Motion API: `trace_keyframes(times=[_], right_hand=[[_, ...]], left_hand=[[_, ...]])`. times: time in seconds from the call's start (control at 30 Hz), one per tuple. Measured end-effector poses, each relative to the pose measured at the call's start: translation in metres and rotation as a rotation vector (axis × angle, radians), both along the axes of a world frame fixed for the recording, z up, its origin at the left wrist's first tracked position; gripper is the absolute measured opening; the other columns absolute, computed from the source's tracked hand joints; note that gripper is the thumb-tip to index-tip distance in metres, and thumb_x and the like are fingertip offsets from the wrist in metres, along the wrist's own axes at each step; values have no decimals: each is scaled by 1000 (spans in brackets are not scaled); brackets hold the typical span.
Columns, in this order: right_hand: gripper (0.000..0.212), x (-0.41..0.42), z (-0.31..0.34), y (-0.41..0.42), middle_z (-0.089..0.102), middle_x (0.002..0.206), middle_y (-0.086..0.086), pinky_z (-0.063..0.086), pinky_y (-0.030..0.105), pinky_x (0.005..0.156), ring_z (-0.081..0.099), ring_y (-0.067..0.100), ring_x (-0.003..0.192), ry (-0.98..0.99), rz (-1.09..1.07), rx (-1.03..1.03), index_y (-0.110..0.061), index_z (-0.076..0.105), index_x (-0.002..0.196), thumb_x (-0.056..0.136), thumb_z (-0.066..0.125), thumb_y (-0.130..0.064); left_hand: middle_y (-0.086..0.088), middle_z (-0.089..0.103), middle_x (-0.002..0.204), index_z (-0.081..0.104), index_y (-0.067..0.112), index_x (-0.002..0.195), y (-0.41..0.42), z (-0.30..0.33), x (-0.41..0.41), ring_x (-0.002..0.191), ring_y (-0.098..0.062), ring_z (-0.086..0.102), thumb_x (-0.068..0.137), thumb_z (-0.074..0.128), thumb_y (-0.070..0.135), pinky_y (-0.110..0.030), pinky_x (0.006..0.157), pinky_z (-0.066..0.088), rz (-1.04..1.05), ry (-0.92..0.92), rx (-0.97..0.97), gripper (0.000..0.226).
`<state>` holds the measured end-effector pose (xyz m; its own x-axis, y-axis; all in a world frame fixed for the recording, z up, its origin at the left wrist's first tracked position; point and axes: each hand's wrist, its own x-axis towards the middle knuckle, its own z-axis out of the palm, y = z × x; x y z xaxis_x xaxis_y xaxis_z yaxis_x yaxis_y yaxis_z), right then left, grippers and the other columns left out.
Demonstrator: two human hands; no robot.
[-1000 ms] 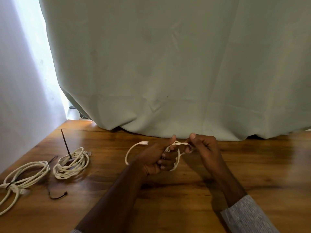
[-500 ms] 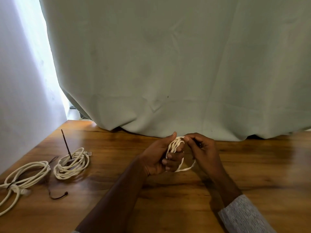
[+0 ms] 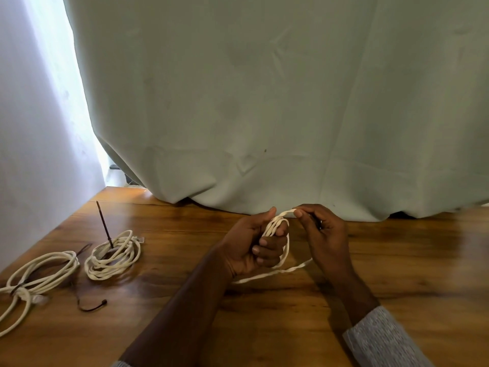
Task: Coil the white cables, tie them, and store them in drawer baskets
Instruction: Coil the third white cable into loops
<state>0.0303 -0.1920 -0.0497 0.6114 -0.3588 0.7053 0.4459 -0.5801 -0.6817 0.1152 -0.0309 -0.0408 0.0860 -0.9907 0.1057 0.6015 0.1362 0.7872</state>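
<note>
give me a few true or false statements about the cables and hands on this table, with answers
1. The left hand grips the white cable wound round its fingers. True.
2. The right hand lies flat on the table. False: it pinches a strand of that cable.
3. Two coiled cables lie at the left. True: the near coil and the far-left coil.
4. A drawer basket stands on the table. False: none is visible.
5. A dark tie sticks up from the near coil. True.

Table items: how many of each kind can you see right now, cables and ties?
White cables: 3, the cable in hand, the middle coil, the far-left coil
Dark ties: 3, upright, loose, on the far-left coil
Total: 6
</note>
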Motion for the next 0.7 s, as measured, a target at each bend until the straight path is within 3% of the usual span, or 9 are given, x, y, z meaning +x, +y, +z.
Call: trace_keyframes(times=[0.1, 0.17, 0.27, 0.33, 0.43, 0.63, 0.7], right_hand=[[16, 2, -2, 0, 73, 92, -7, 56, 27, 79, 69, 15, 90, 77, 77, 29, -17, 73, 100, 99, 58, -12], [22, 1, -4, 6, 74, 94, 1, 58, 40, 78, 70, 21, 88, 141, 153, 80, -15, 73, 103, 103, 52, -20], [28, -1, -9, 20, 73, 89, 10, 56, 58, 58, 65, 43, 70, 213, 214, 146, -19, 71, 111, 106, 46, -30], [28, 1, -12, 28, 67, 79, 12, 50, 47, 42, 54, 42, 53, 294, 244, 184, -25, 70, 115, 106, 45, -32], [27, 4, -15, 35, 46, 67, 7, 31, 22, 40, 34, 14, 43, 451, 386, 335, -29, 70, 118, 106, 46, -30], [31, 1, -7, 41, 51, 72, 2, 26, 20, 41, 35, 9, 46, 721, 494, 325, -39, 68, 114, 108, 43, -22], [27, 0, -7, 40, 53, 74, 2, 28, 21, 42, 37, 9, 47, 780, 495, 308, -32, 68, 111, 107, 44, -20]], left_hand=[[6, 38, 54, 49, 8, 87, -1, 5, -2, 40, -5, 23, 107, 26, 40, -19, 41, 28, -18, 4, -52, 44], [6, 32, 54, 51, 7, 88, 0, 8, -2, 39, -5, 23, 106, 27, 41, -19, 41, 29, -10, 15, -92, 45], [5, 35, 53, 59, 2, 99, 1, 11, 3, 39, -5, 25, 105, 30, 39, -20, 41, 31, 37, 74, -210, 47], [5, 40, 53, 61, -4, 114, 5, 14, 10, 40, -6, 27, 105, 30, 38, -20, 42, 34, 84, 149, -309, 53], [6, 39, 49, 60, -9, 125, 11, 16, 17, 38, -4, 25, 104, 28, 39, -19, 39, 33, 282, 169, -316, 62], [6, 38, 50, 49, -10, 134, 8, 11, 14, 36, -3, 34, 106, 24, 44, -19, 41, 34, 534, 171, -228, 66], [6, 38, 52, 45, -9, 137, 6, 11, 13, 38, -3, 33, 105, 27, 48, -19, 43, 33, 591, 139, -197, 68]])
